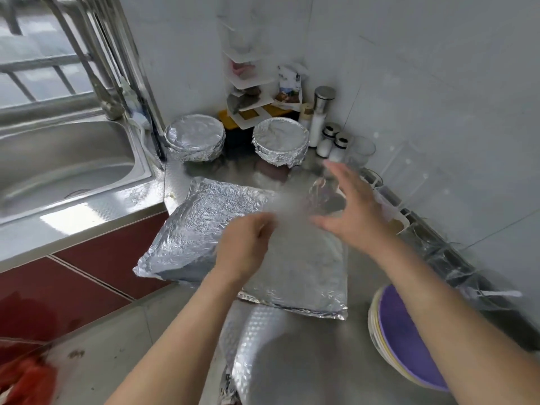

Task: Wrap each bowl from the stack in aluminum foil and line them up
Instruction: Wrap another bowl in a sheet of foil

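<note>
On the embossed stainless-steel counter (362, 276), in a white-tiled corner, the left hand (244, 247) curls its fingers at the wide crinkled aluminium foil sheet (198, 229); blur hides whether they pinch it. The right hand (353, 211) hovers alongside, fingers spread. Beyond both hands stand two round foil-wrapped bowls (194, 137), well apart. The stack of purple-lined bowls (403, 331) sits beneath the right forearm.

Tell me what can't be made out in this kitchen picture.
All in the head view:
Left hand: motion blur hides whether its fingers pinch the foil sheet.
Stack of bowls: the right arm covers part, so no count.
Under the foil sheet: hidden by it.
Corner shelf: contents too small.
</note>
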The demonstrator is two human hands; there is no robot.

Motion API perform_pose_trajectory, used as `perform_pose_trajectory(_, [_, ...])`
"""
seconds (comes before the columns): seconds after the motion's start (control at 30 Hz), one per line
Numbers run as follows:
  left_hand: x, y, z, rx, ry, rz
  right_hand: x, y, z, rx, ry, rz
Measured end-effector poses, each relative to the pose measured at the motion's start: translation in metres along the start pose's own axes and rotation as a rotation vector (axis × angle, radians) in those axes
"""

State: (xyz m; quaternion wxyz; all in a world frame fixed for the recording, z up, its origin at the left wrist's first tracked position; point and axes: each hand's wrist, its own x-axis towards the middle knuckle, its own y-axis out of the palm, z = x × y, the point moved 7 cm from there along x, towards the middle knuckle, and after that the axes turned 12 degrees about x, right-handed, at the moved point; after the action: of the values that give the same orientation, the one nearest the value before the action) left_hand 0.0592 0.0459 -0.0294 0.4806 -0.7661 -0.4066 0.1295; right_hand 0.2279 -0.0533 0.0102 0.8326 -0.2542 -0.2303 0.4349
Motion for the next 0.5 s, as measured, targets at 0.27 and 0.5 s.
perform_pose_trajectory(0.27, [0.029,-0.137,-0.002,-0.614,0.047,-0.130,0.013,-0.021,-0.032,0.925,0.477,-0.041])
perform_pose_trajectory(0.5, [0.029,-0.157,0.044,-0.988,-0.042,-0.065,0.043,-0.039,0.016,1.114,0.335,0.096])
